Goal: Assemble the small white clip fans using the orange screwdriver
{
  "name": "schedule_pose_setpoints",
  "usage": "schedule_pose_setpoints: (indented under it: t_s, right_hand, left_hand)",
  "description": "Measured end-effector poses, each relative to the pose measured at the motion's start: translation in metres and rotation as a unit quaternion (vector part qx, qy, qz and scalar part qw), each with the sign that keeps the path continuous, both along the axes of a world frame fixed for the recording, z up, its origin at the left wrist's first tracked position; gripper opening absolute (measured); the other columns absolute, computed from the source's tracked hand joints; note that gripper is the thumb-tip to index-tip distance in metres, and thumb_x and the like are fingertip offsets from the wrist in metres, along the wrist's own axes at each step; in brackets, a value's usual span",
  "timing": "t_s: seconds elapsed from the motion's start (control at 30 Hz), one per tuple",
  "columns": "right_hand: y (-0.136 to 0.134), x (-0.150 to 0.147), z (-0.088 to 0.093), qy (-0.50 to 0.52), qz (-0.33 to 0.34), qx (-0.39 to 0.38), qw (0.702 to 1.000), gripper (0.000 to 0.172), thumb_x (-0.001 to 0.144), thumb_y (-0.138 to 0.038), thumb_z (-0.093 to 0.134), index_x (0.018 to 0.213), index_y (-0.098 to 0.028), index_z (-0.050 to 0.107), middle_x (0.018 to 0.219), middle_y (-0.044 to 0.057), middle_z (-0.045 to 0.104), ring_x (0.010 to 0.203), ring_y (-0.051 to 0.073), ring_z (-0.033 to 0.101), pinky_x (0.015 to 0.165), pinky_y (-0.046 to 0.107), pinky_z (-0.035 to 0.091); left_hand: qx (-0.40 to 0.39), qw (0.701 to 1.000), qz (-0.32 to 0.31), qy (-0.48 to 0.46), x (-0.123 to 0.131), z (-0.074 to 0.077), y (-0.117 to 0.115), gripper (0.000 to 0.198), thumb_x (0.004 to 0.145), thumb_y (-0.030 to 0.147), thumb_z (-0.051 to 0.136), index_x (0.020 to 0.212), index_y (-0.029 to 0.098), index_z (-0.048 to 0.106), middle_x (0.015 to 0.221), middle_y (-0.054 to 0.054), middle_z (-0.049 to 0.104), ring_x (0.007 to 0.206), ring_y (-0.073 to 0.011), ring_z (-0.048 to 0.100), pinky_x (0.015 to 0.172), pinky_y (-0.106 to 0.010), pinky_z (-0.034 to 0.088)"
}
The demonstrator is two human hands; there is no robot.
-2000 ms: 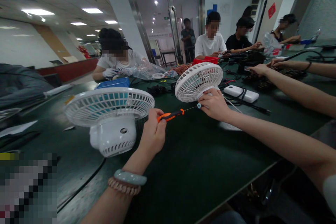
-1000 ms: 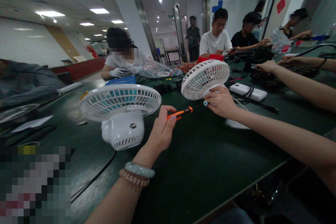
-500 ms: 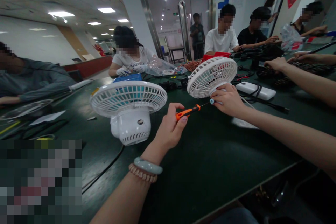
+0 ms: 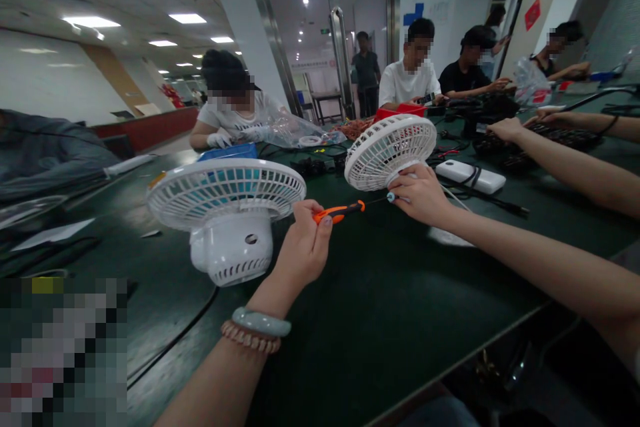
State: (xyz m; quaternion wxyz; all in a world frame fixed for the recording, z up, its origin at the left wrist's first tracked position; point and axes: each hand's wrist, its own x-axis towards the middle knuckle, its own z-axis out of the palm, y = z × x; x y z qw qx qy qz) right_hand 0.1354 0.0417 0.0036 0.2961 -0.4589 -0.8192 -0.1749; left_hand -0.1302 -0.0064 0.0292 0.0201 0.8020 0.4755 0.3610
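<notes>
My left hand (image 4: 307,240) is closed around the orange and black handle of a screwdriver (image 4: 343,213), its thin shaft pointing right. That shaft reaches toward a small light-blue round end (image 4: 391,197) beside the fingers of my right hand (image 4: 420,193); whether they touch I cannot tell. My right hand grips the underside of a white fan (image 4: 393,150) with a grille, tilted over the table. Its fingers hide part of the fan's neck. Left of my left hand stands a second white fan (image 4: 233,240), grille upward, with a black cable running from it.
Across the green table (image 4: 345,347) a gloved person (image 4: 235,100) sits behind a blue tray (image 4: 230,152) and a plastic bag. A white power-bank-like box (image 4: 471,176) with a black cable lies beyond my right hand. A co-worker's hands (image 4: 507,128) work among dark parts at right.
The view has turned slightly right, so things sit further left. Both hands keep their grips, and the screwdriver still points at the light-blue end.
</notes>
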Motion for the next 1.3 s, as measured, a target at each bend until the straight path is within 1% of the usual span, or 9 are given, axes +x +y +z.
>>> schedule_pose_setpoints:
  t_s: [0.17, 0.37, 0.5, 0.63, 0.7, 0.87, 1.0, 1.13, 1.3]
  right_hand:
    - [-0.0005, 0.0, 0.0001, 0.004, 0.0, -0.001, 1.0, 0.018, 0.08, -0.029, 0.053, 0.085, -0.025, 0.07, 0.098, -0.001, 0.067, 0.103, 0.025, 0.04, 0.083, 0.041, 0.023]
    - [-0.0003, -0.0002, 0.001, 0.001, -0.001, -0.005, 1.0, 0.019, 0.081, -0.029, 0.052, 0.086, -0.026, 0.07, 0.098, 0.0, 0.066, 0.103, 0.025, 0.039, 0.084, 0.042, 0.023]
    - [-0.0008, -0.0005, 0.0024, -0.003, 0.0, -0.006, 1.0, 0.018, 0.081, -0.028, 0.053, 0.086, -0.025, 0.07, 0.098, 0.0, 0.066, 0.103, 0.025, 0.039, 0.084, 0.042, 0.023]
    - [-0.0006, -0.0008, 0.0028, -0.003, 0.001, 0.0, 1.0, 0.017, 0.081, -0.028, 0.053, 0.085, -0.024, 0.07, 0.098, 0.0, 0.067, 0.103, 0.025, 0.04, 0.083, 0.041, 0.023]
    - [-0.0003, -0.001, 0.0026, -0.002, 0.003, 0.003, 1.0, 0.017, 0.081, -0.027, 0.054, 0.083, -0.024, 0.07, 0.097, 0.0, 0.067, 0.102, 0.025, 0.04, 0.083, 0.041, 0.023]
    - [0.0005, -0.0012, 0.0023, 0.0, 0.004, 0.01, 1.0, 0.016, 0.08, -0.027, 0.054, 0.081, -0.024, 0.07, 0.097, 0.0, 0.067, 0.101, 0.025, 0.04, 0.083, 0.042, 0.023]
    - [0.0021, -0.001, 0.0024, -0.002, 0.003, 0.012, 1.0, 0.016, 0.08, -0.028, 0.054, 0.081, -0.024, 0.069, 0.097, -0.001, 0.067, 0.102, 0.024, 0.039, 0.084, 0.041, 0.023]
    - [0.0034, -0.0006, 0.0019, -0.002, 0.002, 0.013, 1.0, 0.017, 0.081, -0.028, 0.053, 0.081, -0.024, 0.069, 0.097, -0.001, 0.066, 0.102, 0.024, 0.039, 0.083, 0.041, 0.023]
    - [0.0032, -0.0005, 0.0023, -0.005, 0.004, 0.006, 1.0, 0.017, 0.081, -0.028, 0.054, 0.083, -0.025, 0.07, 0.098, 0.0, 0.066, 0.102, 0.024, 0.04, 0.083, 0.041, 0.023]
  left_hand:
    - [-0.021, 0.999, 0.038, 0.002, 0.0041, 0.0035, -0.0021, 0.022, 0.088, 0.037, 0.029, 0.097, 0.017, 0.035, 0.071, 0.0, 0.048, 0.051, -0.0122, 0.047, 0.05, -0.026, 0.032]
    - [-0.054, 0.998, 0.04, 0.001, 0.0033, 0.0027, -0.0016, 0.03, 0.088, 0.039, 0.028, 0.105, 0.016, 0.038, 0.068, 0.0, 0.051, 0.053, -0.0144, 0.05, 0.052, -0.027, 0.034]
    - [-0.043, 0.999, -0.002, -0.016, -0.0001, 0.0002, 0.0025, 0.032, 0.086, 0.033, 0.028, 0.11, 0.015, 0.039, 0.087, -0.006, 0.055, 0.074, -0.0172, 0.055, 0.066, -0.032, 0.042]
    - [-0.002, 1.0, -0.005, -0.01, 0.0005, -0.0001, 0.0056, 0.03, 0.082, 0.025, 0.034, 0.11, 0.015, 0.04, 0.105, -0.01, 0.051, 0.094, -0.0193, 0.052, 0.081, -0.036, 0.042]
    - [0.006, 1.0, 0.007, -0.006, 0.0023, 0.0008, 0.005, 0.03, 0.083, 0.025, 0.033, 0.111, 0.015, 0.039, 0.102, -0.009, 0.053, 0.089, -0.0187, 0.055, 0.078, -0.035, 0.043]
    - [-0.035, 0.997, 0.071, 0.011, 0.0064, 0.0047, 0.0002, 0.031, 0.088, 0.036, 0.028, 0.109, 0.015, 0.039, 0.073, -0.003, 0.056, 0.054, -0.0153, 0.054, 0.054, -0.029, 0.039]
    - [-0.052, 0.994, 0.087, 0.04, 0.0066, 0.007, 0.0007, 0.031, 0.089, 0.04, 0.025, 0.098, 0.018, 0.044, 0.062, 0.0, 0.053, 0.051, -0.016, 0.052, 0.049, -0.026, 0.034]
    - [-0.035, 0.995, 0.065, 0.06, 0.0036, 0.0051, 0.0043, 0.029, 0.088, 0.039, 0.026, 0.092, 0.018, 0.045, 0.068, -0.002, 0.054, 0.057, -0.0166, 0.054, 0.052, -0.027, 0.036]
    - [0.023, 1.0, 0.007, 0.007, -0.0001, -0.0018, 0.0053, 0.028, 0.084, 0.03, 0.031, 0.106, 0.015, 0.038, 0.084, -0.004, 0.053, 0.064, -0.0146, 0.055, 0.059, -0.03, 0.041]
